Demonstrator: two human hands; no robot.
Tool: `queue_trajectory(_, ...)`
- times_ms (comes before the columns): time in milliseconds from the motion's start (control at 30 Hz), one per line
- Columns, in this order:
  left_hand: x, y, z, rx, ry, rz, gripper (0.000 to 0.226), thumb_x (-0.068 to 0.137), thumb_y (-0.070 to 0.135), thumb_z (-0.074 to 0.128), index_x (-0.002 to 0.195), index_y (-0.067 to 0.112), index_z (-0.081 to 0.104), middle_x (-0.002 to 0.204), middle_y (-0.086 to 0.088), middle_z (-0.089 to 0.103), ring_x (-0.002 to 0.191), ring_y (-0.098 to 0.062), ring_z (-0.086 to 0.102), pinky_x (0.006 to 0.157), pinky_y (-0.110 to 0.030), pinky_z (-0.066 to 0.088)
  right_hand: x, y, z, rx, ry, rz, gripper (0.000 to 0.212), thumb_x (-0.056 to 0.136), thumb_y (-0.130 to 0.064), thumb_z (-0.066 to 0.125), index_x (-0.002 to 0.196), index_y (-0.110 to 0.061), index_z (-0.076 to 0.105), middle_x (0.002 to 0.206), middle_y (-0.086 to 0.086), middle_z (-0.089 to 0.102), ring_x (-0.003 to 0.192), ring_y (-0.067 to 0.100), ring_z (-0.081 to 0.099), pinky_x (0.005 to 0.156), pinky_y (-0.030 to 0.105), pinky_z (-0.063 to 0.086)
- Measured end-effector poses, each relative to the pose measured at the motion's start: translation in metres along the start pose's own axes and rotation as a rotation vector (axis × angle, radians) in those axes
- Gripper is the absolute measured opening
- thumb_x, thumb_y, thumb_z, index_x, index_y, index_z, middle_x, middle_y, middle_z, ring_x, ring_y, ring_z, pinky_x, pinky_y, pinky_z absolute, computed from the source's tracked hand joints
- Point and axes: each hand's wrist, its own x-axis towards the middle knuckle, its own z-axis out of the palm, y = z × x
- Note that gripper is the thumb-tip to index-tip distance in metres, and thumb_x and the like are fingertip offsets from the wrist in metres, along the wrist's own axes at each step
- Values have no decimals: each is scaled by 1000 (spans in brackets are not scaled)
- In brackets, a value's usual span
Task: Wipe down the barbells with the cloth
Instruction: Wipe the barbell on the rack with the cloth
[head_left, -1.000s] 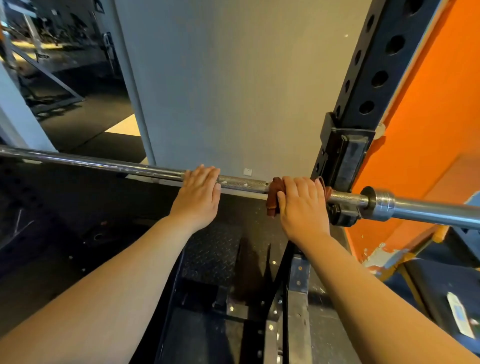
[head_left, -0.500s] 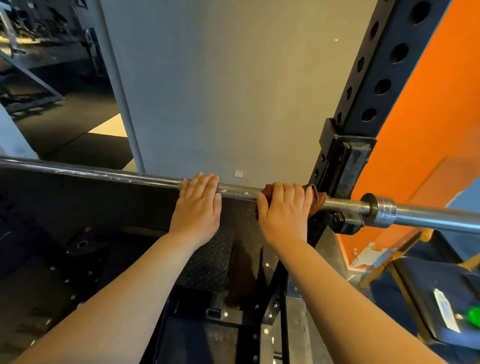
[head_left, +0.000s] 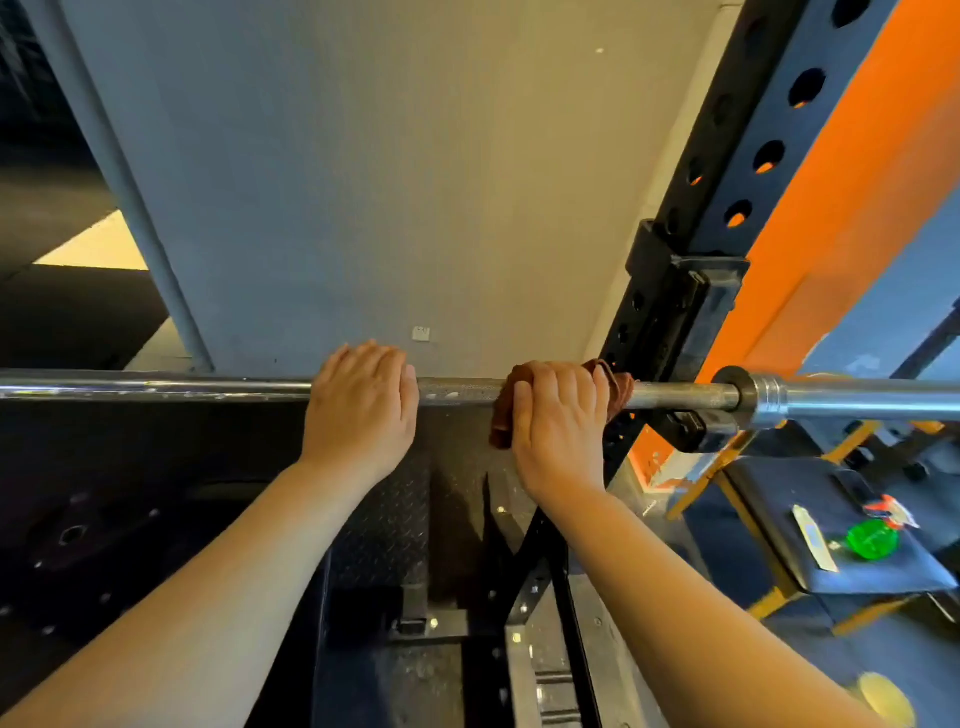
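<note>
A steel barbell (head_left: 457, 391) runs level across the view, resting in the black rack upright (head_left: 691, 291). The left hand (head_left: 361, 410) lies over the bar; the right hand (head_left: 558, 415) grips a brown cloth (head_left: 503, 415) wrapped around it — just beside the rack hook.

Barbell (head_left: 156, 385): bare steel bar, lying horizontal and crossing in front of the black rack upright (head_left: 727, 171) at hook level. To the left of the upright the shaft is knurled and scuffed, and farther left it turns smooth and shiny. The collar and the thicker sleeve project to the right of the upright.

Cloth (head_left: 500, 415): reddish-brown, wrapped over the knurled shaft just left of the upright and gripped there by the right hand (head_left: 558, 415). One end hangs below the bar. The other end bunches on the side towards the upright.
</note>
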Motion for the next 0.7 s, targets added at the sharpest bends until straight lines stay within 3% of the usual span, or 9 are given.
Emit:
queue_trajectory(167, -5, 2, 2, 28, 56, 25, 47, 107, 30, 29, 103, 7, 70, 103, -8, 72, 104, -28, 64, 99, -44, 45, 2, 28, -18, -58, -150, -229, 39, 109, -38, 32, 136, -20, 54, 129, 0, 58, 124, 23, 47, 118, 46, 27)
queue_trajectory(367, -2, -5, 4, 41, 87, 33, 52, 108, 35, 21, 95, 14, 67, 90, 0, 67, 85, -19, 59, 81, -37, 43, -5, -23, 9, 27, 1, 83, 34, 109, -31, 32, 129, -17, 57, 128, 1, 56, 131, 26, 43, 125, 48, 10)
queue_trajectory(533, -3, -9, 3, 58, 129, 59, 52, 109, 36, 18, 89, 17, 62, 81, 4, 59, 76, -16, 52, 75, -35, 42, 0, 4, -12, -57, -158, -168, 40, 109, -39, 28, 135, -22, 54, 131, -2, 57, 131, 23, 45, 123, 49, 19)
queue_trajectory(700, -4, -6, 5, 64, 143, 50, 49, 109, 36, 22, 93, 16, 64, 85, 3, 62, 79, -17, 55, 77, -37, 45, 5, 17, -15, 47, 19, 161, 46, 107, -39, 20, 122, -20, 59, 123, 2, 58, 132, 29, 44, 125, 51, 11)
